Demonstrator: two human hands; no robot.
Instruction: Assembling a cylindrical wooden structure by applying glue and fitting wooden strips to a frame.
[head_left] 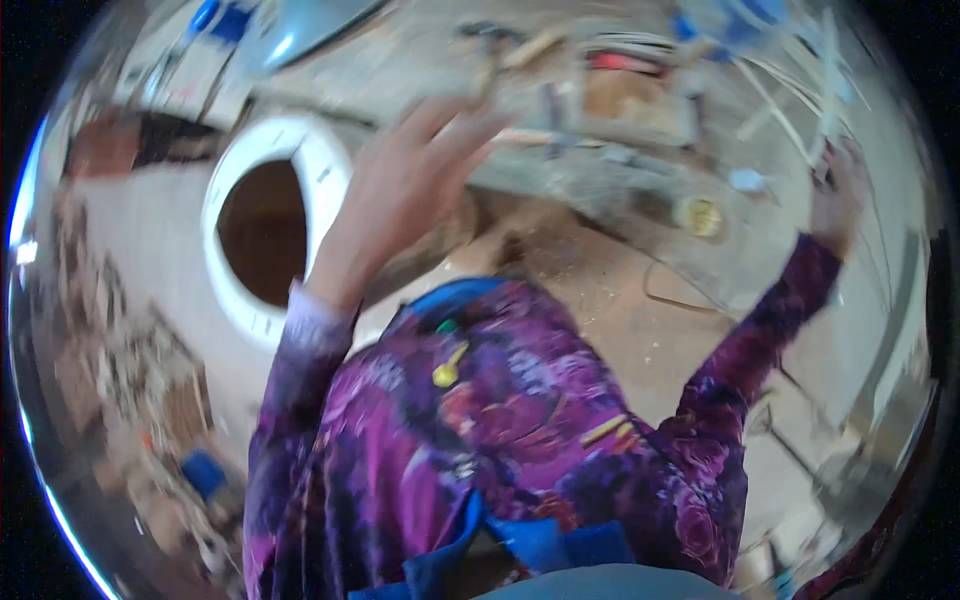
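My left hand (pixel 415 185) hangs blurred over the low work surface, its fingers stretched toward the right and nothing visible in them. Beside that wrist is a white oval ring (pixel 222 225) with small dark marks and a wide opening showing brown. Far out to the right, my right hand (pixel 842 195) closes on the lower end of a long pale strip (pixel 828 80). More thin pale strips (pixel 768 100) lie just left of it. Motion blur hides the exact grip of the fingers.
A hammer (pixel 490 34) lies at the back, near a wooden tray (pixel 620 98) with stacked pieces. A round yellowish container (pixel 700 216) and a small white lump (pixel 748 180) sit right of centre. Scraps (pixel 150 370) cover the left floor, near a blue object (pixel 203 474).
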